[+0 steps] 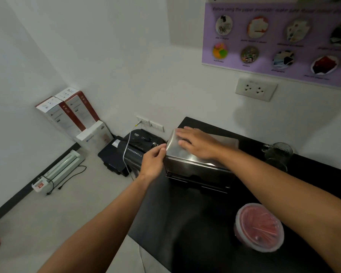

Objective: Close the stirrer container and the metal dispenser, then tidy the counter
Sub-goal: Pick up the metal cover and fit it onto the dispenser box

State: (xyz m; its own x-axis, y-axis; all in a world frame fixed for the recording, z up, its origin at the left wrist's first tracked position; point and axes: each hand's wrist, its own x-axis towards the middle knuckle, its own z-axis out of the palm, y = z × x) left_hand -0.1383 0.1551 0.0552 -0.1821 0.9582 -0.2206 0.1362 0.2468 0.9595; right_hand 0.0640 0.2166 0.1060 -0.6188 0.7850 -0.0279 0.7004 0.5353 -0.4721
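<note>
A black surface [185,223] is filling the lower right, running back to a white wall. A purple poster [274,36] is hanging on that wall above a socket [255,89]; its top line begins "Before using the paper shredder", the rest being too blurred to read, and small captions under its round pictures include "stickers". On the floor to the left, red and white boxes [67,111] are standing in the corner, their print too small to read, and a black shredder [134,150] is sitting beside the surface.

The dispenser [197,166], a shiny metal box, is standing at the far left end of the surface with its lid down. The right hand [199,143] is lying flat on the lid, fingers spread, its grip wide and holding nothing. The left hand [153,162] is pinching the lid's left front corner between thumb and fingers.

The stirrer tub [259,226], lid on and full of red stirrers, is sitting at the near right, well apart from the dispenser. A glass mug [278,154] is standing behind the right forearm.
</note>
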